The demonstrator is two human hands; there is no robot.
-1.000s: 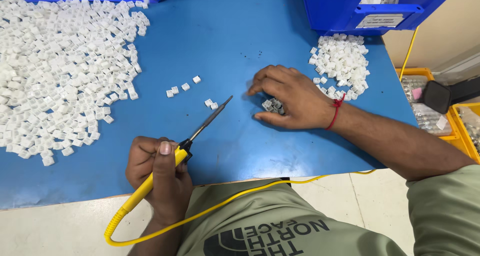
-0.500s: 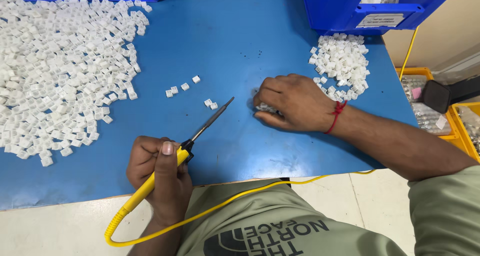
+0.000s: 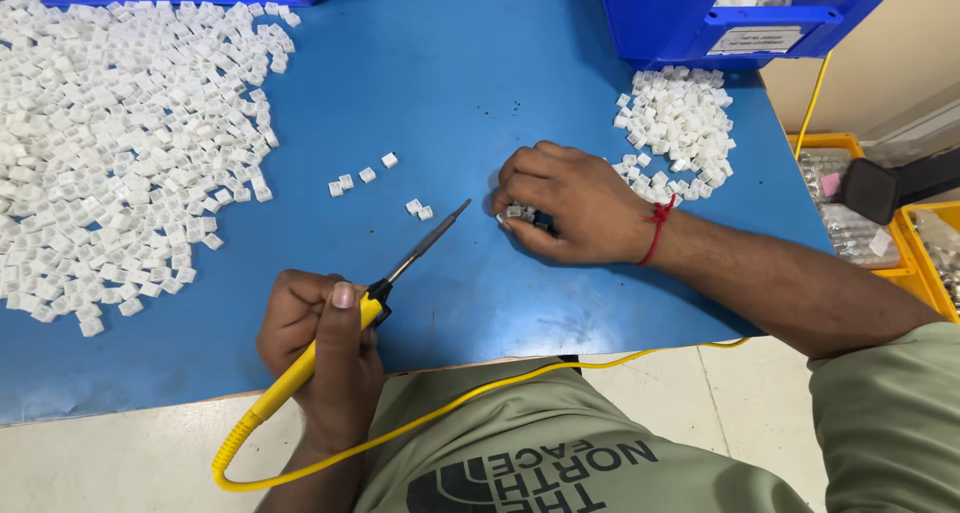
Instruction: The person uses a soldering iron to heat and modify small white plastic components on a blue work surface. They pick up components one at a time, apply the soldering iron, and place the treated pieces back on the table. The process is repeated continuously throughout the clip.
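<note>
My left hand (image 3: pixel 320 348) grips a yellow-handled soldering iron (image 3: pixel 385 285); its dark tip points up-right toward two small white parts (image 3: pixel 419 210) on the blue table (image 3: pixel 450 103). My right hand (image 3: pixel 570 203), with a red thread at the wrist, rests on the table with fingers curled over several small white parts (image 3: pixel 512 214) at its fingertips. A large spread of white square parts (image 3: pixel 120 153) lies at the left. A smaller pile (image 3: pixel 680 123) sits just beyond my right hand.
Three loose white parts (image 3: pixel 362 175) lie mid-table. Blue bins (image 3: pixel 720 13) stand at the back, one holding white parts. Yellow trays (image 3: pixel 880 223) with bagged items sit off the table's right edge. The iron's yellow cord (image 3: pixel 480 398) runs across my lap.
My right hand has closed tighter over the small parts and shifted slightly. The left hand and soldering iron have stayed in place.
</note>
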